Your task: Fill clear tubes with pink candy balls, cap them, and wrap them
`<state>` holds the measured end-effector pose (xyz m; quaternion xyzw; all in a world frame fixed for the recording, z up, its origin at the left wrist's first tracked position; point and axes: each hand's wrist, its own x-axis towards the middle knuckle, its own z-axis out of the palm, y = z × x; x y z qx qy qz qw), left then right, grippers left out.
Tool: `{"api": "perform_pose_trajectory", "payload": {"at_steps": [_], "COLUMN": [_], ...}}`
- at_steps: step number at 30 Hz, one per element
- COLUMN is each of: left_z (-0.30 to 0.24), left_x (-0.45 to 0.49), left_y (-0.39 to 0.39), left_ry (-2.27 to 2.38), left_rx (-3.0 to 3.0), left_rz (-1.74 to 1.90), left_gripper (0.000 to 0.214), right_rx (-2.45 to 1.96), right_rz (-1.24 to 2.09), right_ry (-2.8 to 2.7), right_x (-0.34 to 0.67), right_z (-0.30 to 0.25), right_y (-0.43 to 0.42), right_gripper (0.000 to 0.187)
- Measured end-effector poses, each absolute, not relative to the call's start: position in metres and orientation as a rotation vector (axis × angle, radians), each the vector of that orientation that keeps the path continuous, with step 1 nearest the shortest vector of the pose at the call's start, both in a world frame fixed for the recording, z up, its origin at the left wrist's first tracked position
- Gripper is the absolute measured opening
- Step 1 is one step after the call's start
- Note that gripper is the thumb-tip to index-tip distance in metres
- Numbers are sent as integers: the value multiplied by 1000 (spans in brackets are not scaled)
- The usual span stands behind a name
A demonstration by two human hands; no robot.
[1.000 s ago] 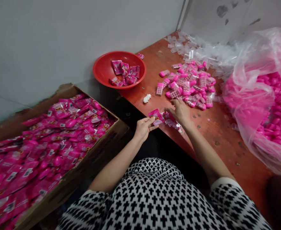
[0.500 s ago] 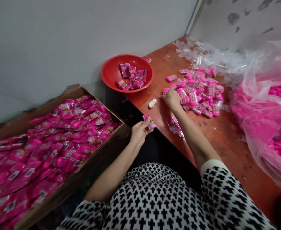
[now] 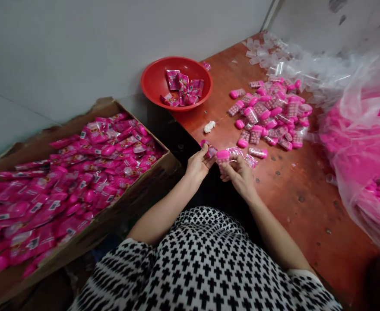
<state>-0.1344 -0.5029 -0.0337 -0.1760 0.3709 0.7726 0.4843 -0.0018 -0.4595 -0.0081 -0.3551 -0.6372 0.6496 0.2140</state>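
My left hand (image 3: 197,165) pinches a small pink sachet (image 3: 210,150) at the near edge of the red-brown table (image 3: 293,190). My right hand (image 3: 240,175) is closed on a clear candy case with a pink cap (image 3: 223,156), held right beside the sachet. A few clear wrappers (image 3: 248,159) lie just beyond my right fingers. Farther back lies a heap of pink-capped candy cases (image 3: 269,116).
A red bowl (image 3: 153,81) with several pink sachets stands at the table's far left corner. A cardboard box (image 3: 134,196) full of pink packets sits on my left. A big clear bag of pink caps (image 3: 368,142) fills the right. Clear empty cases (image 3: 274,56) lie at the back; a white scrap (image 3: 209,126) lies near the bowl.
My right hand reached out to the heap of candy cases, then came back with one and now holds it beside the sachet in my left hand.
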Motion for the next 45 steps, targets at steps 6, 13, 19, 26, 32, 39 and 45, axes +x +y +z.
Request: {"api": "perform_pose_trajectory", "payload": {"at_steps": [6, 13, 19, 26, 32, 39, 45], "left_z": [-27, -20, -13, -21, -17, -18, -20], "left_x": [-119, -110, -109, -105, -108, -95, -97], "left_y": [-501, -502, -503, -500, -498, -498, -498], "left_ry": [926, 1005, 998, 1063, 1148, 1199, 1130], "left_rx": [-331, -33, 193, 217, 270, 286, 144], "left_rz": [1808, 1835, 1752, 1662, 1584, 1571, 1610], "left_gripper": [19, 33, 42, 36, 31, 30, 33], "right_rx": [-1038, -962, -957, -939, -901, -918, -853], "right_rz": [1744, 1854, 1839, 1750, 2004, 1794, 2013], "right_ry": [-1633, -1515, -1440, -1454, -1312, -1402, -1227], "right_x": [5, 9, 9, 12, 15, 15, 23], "right_z": [-16, -19, -25, -34, -35, -34, -42], "right_y": [-468, -467, -465, -465, -457, -453, -451], "right_gripper": [36, 34, 32, 30, 31, 30, 38]}}
